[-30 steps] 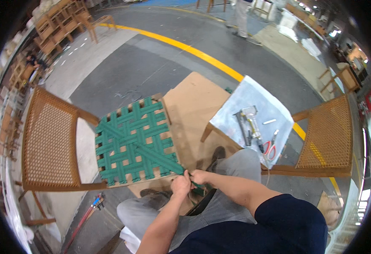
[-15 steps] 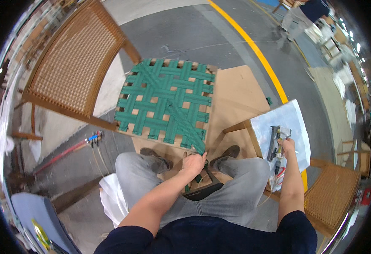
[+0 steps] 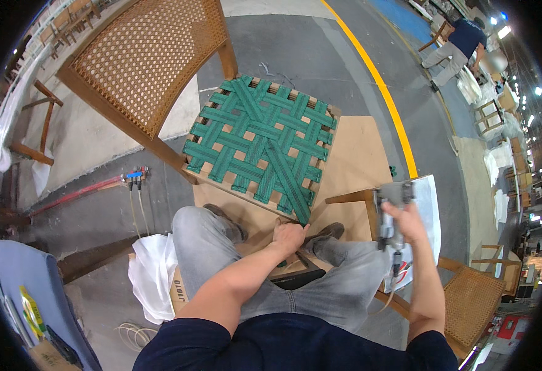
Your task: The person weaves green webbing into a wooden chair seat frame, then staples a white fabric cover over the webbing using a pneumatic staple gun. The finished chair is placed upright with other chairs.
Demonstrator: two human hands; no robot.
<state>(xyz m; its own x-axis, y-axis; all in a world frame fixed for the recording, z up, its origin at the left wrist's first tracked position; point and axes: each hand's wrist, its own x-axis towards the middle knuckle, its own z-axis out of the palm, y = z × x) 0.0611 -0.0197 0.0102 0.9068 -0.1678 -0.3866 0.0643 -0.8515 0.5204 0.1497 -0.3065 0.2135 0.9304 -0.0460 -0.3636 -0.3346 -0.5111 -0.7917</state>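
Left hand [image 3: 291,237] pinching green strap [image 3: 288,182] end; right hand [image 3: 407,221] gripping staple gun [image 3: 389,210].

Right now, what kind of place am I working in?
Probably a chair workshop: a wooden chair with green woven webbing seat, more cane-backed wooden chairs, a grey staple gun in your right hand, and a painted concrete floor.
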